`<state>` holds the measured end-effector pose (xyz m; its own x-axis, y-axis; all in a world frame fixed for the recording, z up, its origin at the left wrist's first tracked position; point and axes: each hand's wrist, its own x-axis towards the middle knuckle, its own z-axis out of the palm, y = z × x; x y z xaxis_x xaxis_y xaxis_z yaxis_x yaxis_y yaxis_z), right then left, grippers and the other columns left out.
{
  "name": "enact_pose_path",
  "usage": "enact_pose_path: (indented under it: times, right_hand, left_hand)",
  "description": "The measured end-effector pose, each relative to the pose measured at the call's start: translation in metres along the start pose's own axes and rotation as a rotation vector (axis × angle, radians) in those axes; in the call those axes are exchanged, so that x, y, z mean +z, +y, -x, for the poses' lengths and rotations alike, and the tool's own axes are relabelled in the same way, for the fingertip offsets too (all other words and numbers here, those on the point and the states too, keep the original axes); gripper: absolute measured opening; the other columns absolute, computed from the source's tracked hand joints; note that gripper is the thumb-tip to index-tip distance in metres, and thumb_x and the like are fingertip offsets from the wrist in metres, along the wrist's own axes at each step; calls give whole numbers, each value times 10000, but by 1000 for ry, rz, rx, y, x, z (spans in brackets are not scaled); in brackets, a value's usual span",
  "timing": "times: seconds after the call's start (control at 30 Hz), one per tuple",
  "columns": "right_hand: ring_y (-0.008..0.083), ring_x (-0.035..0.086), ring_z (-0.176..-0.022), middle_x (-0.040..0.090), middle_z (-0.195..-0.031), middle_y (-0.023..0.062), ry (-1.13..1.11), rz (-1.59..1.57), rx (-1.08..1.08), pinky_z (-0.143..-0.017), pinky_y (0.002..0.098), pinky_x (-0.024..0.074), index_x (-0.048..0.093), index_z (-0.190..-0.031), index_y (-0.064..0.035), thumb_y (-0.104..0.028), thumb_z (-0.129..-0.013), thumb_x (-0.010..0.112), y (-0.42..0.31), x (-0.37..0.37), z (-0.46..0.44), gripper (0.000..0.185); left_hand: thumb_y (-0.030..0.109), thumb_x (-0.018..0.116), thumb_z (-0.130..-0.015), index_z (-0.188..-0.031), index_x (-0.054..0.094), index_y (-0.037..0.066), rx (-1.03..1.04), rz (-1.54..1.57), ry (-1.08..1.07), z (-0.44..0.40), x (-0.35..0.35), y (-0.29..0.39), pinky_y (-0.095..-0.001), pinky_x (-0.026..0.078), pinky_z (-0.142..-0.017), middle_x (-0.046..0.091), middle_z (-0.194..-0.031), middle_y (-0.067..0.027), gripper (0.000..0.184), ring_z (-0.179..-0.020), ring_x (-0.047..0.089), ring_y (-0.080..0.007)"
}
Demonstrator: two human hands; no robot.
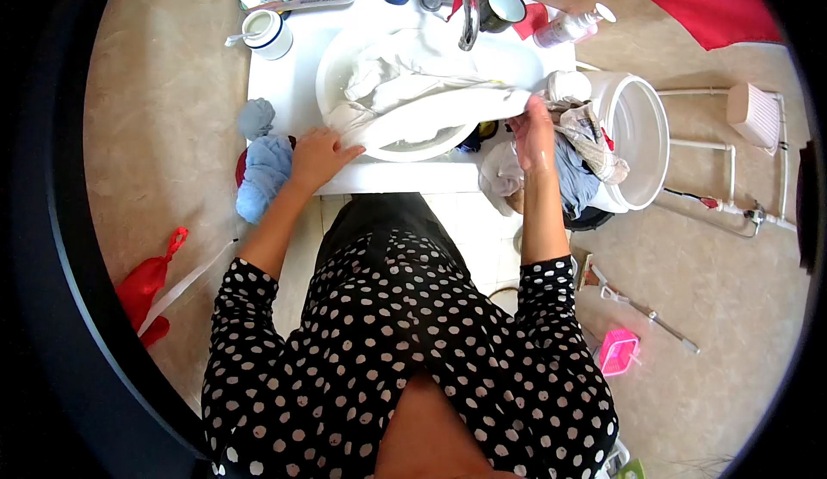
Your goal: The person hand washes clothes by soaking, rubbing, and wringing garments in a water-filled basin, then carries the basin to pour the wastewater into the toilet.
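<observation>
A long white wet cloth (448, 115) is stretched across the front of a white basin (324, 72), and more of the white fabric (405, 57) lies bunched in the water behind it. My left hand (317, 160) is closed on the cloth's left end at the basin's front left rim, its thumb pointing right. At the other end, my right hand (536, 134) grips the cloth near the basin's right side, with the fingers partly hidden. The kind of garment cannot be made out.
The basin sits on a white sink (289, 83) under a metal faucet (469, 14). Left are a white mug (269, 34) and blue cloth (264, 177). Right are a dark-rimmed mug (501, 9), a pump bottle (568, 26), piled clothes (579, 177) and a white bucket (642, 139).
</observation>
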<state>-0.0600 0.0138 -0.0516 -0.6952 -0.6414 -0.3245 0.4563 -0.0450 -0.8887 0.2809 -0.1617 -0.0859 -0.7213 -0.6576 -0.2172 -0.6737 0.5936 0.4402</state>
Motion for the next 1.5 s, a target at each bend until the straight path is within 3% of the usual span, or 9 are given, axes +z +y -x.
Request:
enact_pose_path:
  times: [0.13,0.3,0.47,0.6,0.8,0.97,1.23,1.37,1.5]
  right_hand:
    - [110,533,-680,608,-814,30,-50,684,-69,-641,258,445,567,-963,-2,-57,-876,598,23,-23,4,107]
    - [332,581,-951,583,-1060,187,98,1367,-612,-828,385,478,578,-1103,-40,-35,-776,621,21,2,14,330]
    - [372,564,-1022,573,-1121,196,43,1505,-781,-888,423,471,625,-1114,-89,-167,-782,665,50,34,11,343]
    - [246,631,-796,660,-945,98,58,1354,-460,-707,379,506,689,-972,-85,-188,-830,654,67,15,-11,178]
    - [88,560,-742,634,-873,-3,-15,196,141,-699,228,454,634,-994,-15,-152,-942,544,63,-15,-19,173]
    - [118,606,-814,633,-897,31,-30,-197,302,-768,258,502,589,-1056,-24,-137,-961,496,35,19,7,175]
    - [88,567,-800,602,-867,-3,-392,-60,337,-741,212,451,607,-967,-41,-195,-933,560,30,45,22,165]
    - [67,534,-806,616,-874,-13,-263,273,219,-739,215,421,642,-936,-38,-223,-944,542,8,44,31,211]
    - [93,586,-875,654,-978,31,-187,318,258,-786,217,457,639,-1071,-15,-260,-940,569,16,20,9,286]
  left_hand:
    - [359,668,-816,-848,584,44,47,-47,177,-6,8,10,-431,453,-754,589,-825,-119,327,-848,570,-315]
    - [324,681,-802,-1071,618,50,236,3,449,-46,50,27,-418,471,-833,644,-957,-152,389,-923,601,-329]
    - [228,656,-815,-1103,651,75,92,194,-103,-66,71,60,-418,471,-872,639,-1104,-168,326,-1011,597,-354]
    - [78,618,-751,-941,680,71,388,340,4,-54,58,77,-401,462,-791,614,-939,-130,200,-902,578,-320]
    - [120,654,-757,-860,665,42,714,476,-190,-7,22,86,-351,455,-721,574,-826,-102,130,-798,564,-256]
    - [282,655,-843,-1005,666,47,230,635,-205,-24,46,80,-322,489,-630,663,-841,-139,286,-689,633,-253]
    - [296,619,-846,-1011,681,27,-94,278,-273,-105,73,104,-384,510,-776,676,-955,-203,322,-901,662,-314]
    - [205,522,-897,-1119,611,22,-268,1170,6,-117,86,82,-353,492,-798,660,-1035,-120,301,-912,637,-238]
    - [148,539,-860,-978,620,37,-128,1280,-110,-116,-8,77,-254,421,-816,629,-920,-28,181,-842,561,-118]
